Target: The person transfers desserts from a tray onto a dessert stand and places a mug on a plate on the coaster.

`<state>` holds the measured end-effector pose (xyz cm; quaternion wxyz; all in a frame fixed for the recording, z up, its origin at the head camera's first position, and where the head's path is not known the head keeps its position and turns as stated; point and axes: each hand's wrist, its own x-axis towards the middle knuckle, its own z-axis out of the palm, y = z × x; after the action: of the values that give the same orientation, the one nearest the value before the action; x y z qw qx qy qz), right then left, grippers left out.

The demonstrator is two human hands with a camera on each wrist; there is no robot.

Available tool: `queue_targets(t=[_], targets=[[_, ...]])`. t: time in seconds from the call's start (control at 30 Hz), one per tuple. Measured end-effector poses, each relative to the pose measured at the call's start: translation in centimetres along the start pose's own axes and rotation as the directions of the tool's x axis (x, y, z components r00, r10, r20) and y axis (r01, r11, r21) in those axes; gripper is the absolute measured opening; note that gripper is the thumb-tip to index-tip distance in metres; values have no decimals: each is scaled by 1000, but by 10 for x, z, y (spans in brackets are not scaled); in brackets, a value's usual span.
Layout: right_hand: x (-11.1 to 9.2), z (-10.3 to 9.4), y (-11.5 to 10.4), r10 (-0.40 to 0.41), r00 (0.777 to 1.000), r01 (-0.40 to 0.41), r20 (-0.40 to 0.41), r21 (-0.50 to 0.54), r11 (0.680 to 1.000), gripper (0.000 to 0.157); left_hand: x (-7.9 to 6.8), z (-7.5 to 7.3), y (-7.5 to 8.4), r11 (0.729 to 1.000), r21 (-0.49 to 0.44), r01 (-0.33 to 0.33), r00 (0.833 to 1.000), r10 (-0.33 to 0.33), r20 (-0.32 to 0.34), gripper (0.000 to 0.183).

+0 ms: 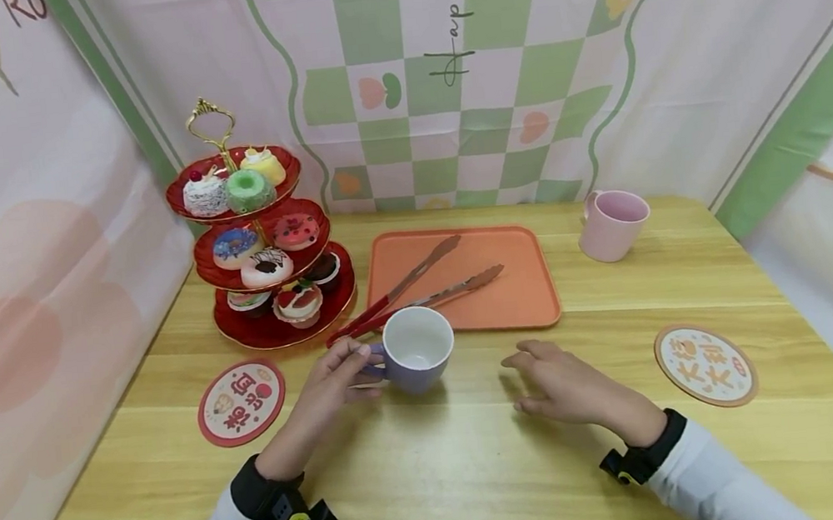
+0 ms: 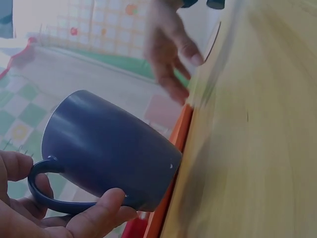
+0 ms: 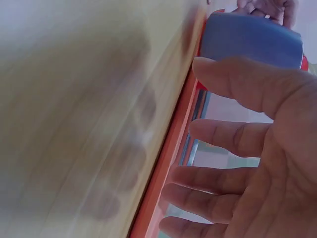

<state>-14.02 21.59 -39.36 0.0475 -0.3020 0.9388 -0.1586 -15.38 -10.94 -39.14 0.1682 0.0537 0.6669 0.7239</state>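
Note:
A blue-purple mug (image 1: 417,360) with a white inside stands out in front of the orange tray. My left hand (image 1: 341,376) pinches its handle (image 2: 59,201) between thumb and fingers, on the mug's left side. In the left wrist view the mug (image 2: 111,148) is tilted, its base close over the table. To the right of the mug, my right hand (image 1: 567,383) hovers low over the wood with nothing in it. Its fingers (image 3: 218,181) are spread and nearly straight in the right wrist view, palm toward the mug (image 3: 252,42).
Red-handled tongs (image 1: 419,289) lie across the orange tray (image 1: 518,300). A three-tier red stand (image 1: 280,332) of cakes rises at left. A pink mug (image 1: 613,228) stands at back right. Round coasters lie left (image 1: 242,402) and right (image 1: 705,366).

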Motion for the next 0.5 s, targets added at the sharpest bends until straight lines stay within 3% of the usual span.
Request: queue_targets(t=[0.13, 0.5], targets=[[-3, -1, 3, 34, 999, -34, 21, -6, 999, 51, -5, -10, 3, 1000, -2, 13, 998, -13, -58, 21], [-8, -6, 14, 25, 1000, -25, 6, -19, 1000, 52, -24, -40, 10, 998, 7, 62, 979, -60, -193, 30]])
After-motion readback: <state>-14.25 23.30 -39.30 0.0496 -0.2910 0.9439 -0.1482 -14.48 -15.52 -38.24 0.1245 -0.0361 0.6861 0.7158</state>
